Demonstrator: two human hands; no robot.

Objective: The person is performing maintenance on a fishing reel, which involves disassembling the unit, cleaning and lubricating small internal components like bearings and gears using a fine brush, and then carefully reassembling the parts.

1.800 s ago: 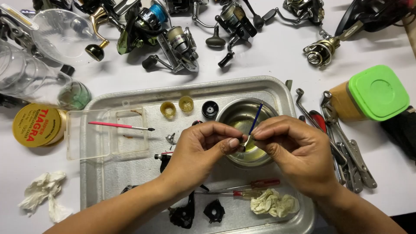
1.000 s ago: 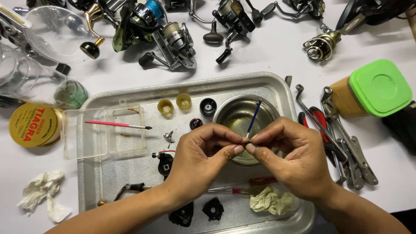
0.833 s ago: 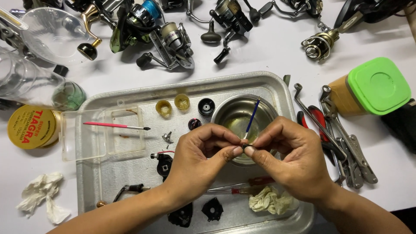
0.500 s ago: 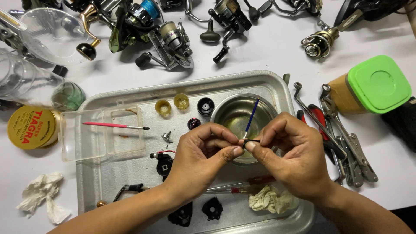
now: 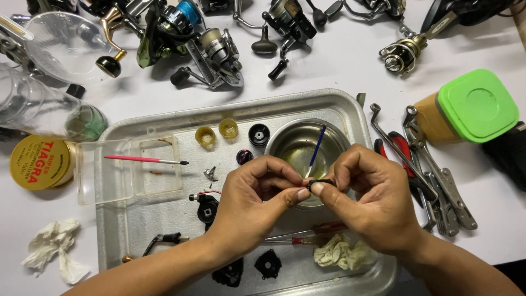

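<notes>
My left hand (image 5: 252, 205) and my right hand (image 5: 367, 203) meet fingertip to fingertip over a metal tray (image 5: 118, 219), pinching a small dark part (image 5: 319, 183) between them. My right hand also holds a thin blue-handled brush (image 5: 317, 146) that points up over a small steel bowl (image 5: 293, 143). Black reel parts (image 5: 208, 206) and a screwdriver (image 5: 307, 235) lie in the tray under my hands.
A pink brush (image 5: 145, 160) rests on a clear plastic box (image 5: 129, 170). Several fishing reels (image 5: 211, 46) lie along the back. A yellow round tin (image 5: 37, 163) is at left, a green-lidded jar (image 5: 474, 107) and wrenches (image 5: 433, 170) at right, crumpled tissue (image 5: 55, 257) at lower left.
My hands have stayed over the bowl with only small finger movements on the part. The blue brush has tilted slightly.
</notes>
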